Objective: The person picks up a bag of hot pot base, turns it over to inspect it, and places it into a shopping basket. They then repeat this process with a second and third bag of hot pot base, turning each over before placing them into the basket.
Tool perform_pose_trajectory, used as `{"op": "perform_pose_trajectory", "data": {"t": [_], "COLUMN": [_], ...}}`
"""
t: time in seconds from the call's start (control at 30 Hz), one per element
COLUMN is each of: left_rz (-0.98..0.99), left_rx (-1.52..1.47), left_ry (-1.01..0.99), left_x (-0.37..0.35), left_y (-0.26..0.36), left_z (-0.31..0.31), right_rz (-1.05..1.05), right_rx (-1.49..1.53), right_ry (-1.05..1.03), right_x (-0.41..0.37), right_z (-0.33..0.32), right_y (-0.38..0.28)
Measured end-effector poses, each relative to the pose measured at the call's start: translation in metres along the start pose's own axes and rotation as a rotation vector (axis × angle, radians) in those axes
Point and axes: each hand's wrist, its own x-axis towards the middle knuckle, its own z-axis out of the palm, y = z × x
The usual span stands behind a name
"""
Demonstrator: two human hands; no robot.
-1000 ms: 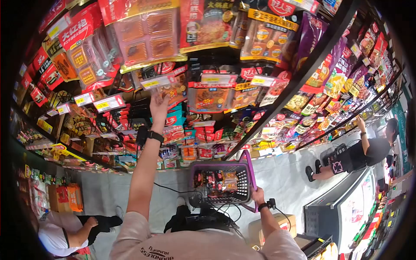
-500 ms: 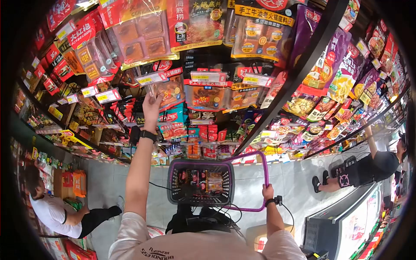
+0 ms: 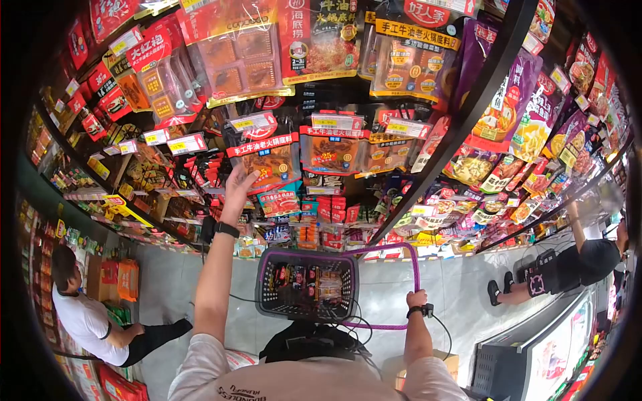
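Observation:
My left hand (image 3: 239, 187) is closed on the lower left edge of a hot pot base packet (image 3: 267, 159), with the thumb on its front. The packet has a black top, a red band and an orange-brown lower part; it is still in the hanging row, partly behind a price tag (image 3: 251, 123). At waist height, my right hand (image 3: 416, 299) is wrapped round the purple handle (image 3: 415, 267) of a dark shopping basket (image 3: 266, 304). Several small packets (image 3: 311, 281) lie inside the basket. Similar hot pot base packets (image 3: 331, 148) hang right of my left hand.
A dark shelf post (image 3: 461, 127) slants between the displays. Larger seasoning bags (image 3: 234, 57) hang above. One person (image 3: 87, 307) is at the left, another (image 3: 595, 260) at the right. A grey chest freezer (image 3: 515, 354) stands at the lower right.
My left hand has moved down a little, and the packet at it now shows more of its front. The shelf view has shifted slightly right. My right hand stays on the basket handle.

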Motion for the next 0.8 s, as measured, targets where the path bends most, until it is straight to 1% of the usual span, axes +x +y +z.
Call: {"op": "perform_pose_trajectory", "data": {"t": [0.03, 0.07, 0.17, 0.2, 0.23, 0.3, 0.33, 0.37, 0.4, 0.43, 0.47, 0.5, 0.53, 0.57, 0.6, 0.63, 0.67, 0.77, 0.8], "left_rz": [0.004, -0.032, -0.051, -0.006, -0.015, -0.035, -0.071, -0.058, -0.074, -0.092, -0.123, -0.155, -0.179, -0.213, -0.236, -0.263, -0.287, -0.335, -0.342], "left_rx": [-0.042, -0.075, -0.012, -0.069, -0.072, -0.075, -0.002, 0.017, 0.025, 0.032, -0.031, -0.093, -0.023, -0.003, -0.065, -0.124, -0.122, -0.123, -0.129], "left_ry": [-0.006, -0.004, 0.092, -0.167, -0.185, -0.220, -0.212, -0.183, -0.236, -0.289, -0.277, -0.263, -0.287, -0.253, -0.243, -0.231, -0.215, -0.156, -0.129], "left_x": [-0.002, -0.004, -0.024, -0.017, -0.016, -0.028, -0.037, -0.046, -0.060, -0.074, -0.093, -0.109, -0.120, -0.132, -0.140, -0.150, -0.158, -0.168, -0.168], "left_y": [-0.007, -0.015, 0.011, 0.013, 0.011, -0.002, -0.014, -0.042, -0.052, -0.058, -0.054, -0.049, -0.058, -0.058, -0.045, -0.027, -0.010, 0.041, 0.058], "left_z": [-0.001, -0.004, 0.017, 0.010, 0.008, 0.008, 0.006, -0.001, -0.007, -0.009, -0.005, -0.002, -0.008, -0.009, -0.004, 0.001, 0.005, 0.011, 0.011], "right_rz": [-0.037, -0.053, -0.342, -0.345, -0.385, -0.332, -0.480, -0.625, -0.508, -0.367, -0.370, -0.433, -0.476, -0.437, -0.397, -0.440, -0.483, -0.728, -0.669], "right_rx": [-0.009, 0.065, 0.265, 0.266, 0.288, 0.271, 0.306, 0.336, 0.487, 0.684, 0.818, 0.896, 1.018, 1.105, 1.196, 1.286, 1.377, 1.107, 1.266], "right_ry": [0.013, 0.048, -0.039, -0.077, -0.138, -0.233, -0.243, -0.256, -0.353, -0.493, -0.620, -0.689, -0.753, -0.829, -0.903, -0.935, -0.966, -0.840, -0.896], "right_x": [-0.009, -0.023, -0.037, -0.048, -0.062, -0.089, -0.091, -0.094, -0.112, -0.132, -0.138, -0.147, -0.174, -0.193, -0.209, -0.230, -0.245, -0.262, -0.268], "right_z": [-0.015, -0.028, 0.001, 0.005, 0.007, 0.011, 0.033, 0.058, 0.050, 0.029, 0.029, 0.017, -0.037, -0.074, -0.104, -0.135, -0.159, -0.191, -0.197], "right_y": [-0.010, -0.022, -0.015, -0.020, -0.025, -0.043, -0.042, -0.035, -0.057, -0.083, -0.102, -0.126, -0.170, -0.206, -0.238, -0.267, -0.288, -0.319, -0.326]}}
